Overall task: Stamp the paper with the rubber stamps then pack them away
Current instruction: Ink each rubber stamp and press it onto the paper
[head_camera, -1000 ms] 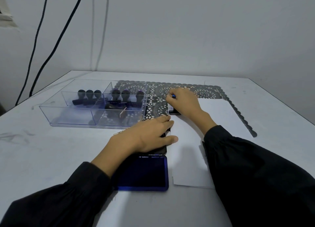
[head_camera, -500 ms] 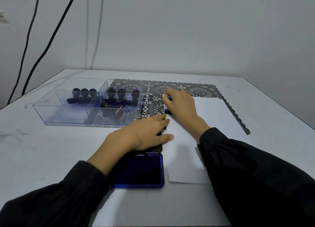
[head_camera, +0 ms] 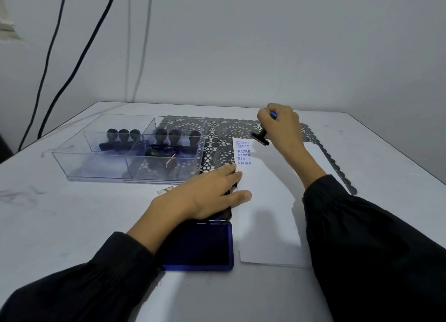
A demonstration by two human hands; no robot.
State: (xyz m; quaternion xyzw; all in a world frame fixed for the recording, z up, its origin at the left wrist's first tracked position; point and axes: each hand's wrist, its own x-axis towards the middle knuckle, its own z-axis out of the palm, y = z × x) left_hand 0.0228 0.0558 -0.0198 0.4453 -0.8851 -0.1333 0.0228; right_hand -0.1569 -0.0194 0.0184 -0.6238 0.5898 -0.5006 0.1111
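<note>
My right hand (head_camera: 282, 126) grips a black rubber stamp (head_camera: 260, 137) and holds it tilted in the air just above the far end of the white paper (head_camera: 268, 201). Several blue "FRAGILE" prints (head_camera: 243, 153) run down the paper's top left corner. My left hand (head_camera: 212, 193) lies flat, fingers spread, on the raised lid of the open blue ink pad (head_camera: 200, 246), its fingertips touching the paper's left edge. Several black-handled stamps (head_camera: 135, 138) stand in the clear plastic organiser tray (head_camera: 96, 174) at the left.
A dark lace placemat (head_camera: 217, 128) lies under the paper and the tray's right end. Two black cables (head_camera: 72, 63) hang down the wall at the far left. The table's right edge runs close to the placemat.
My right hand has lifted the stamp off the paper and moved up and to the right, which uncovers the column of prints. My left hand has stayed on the ink pad lid.
</note>
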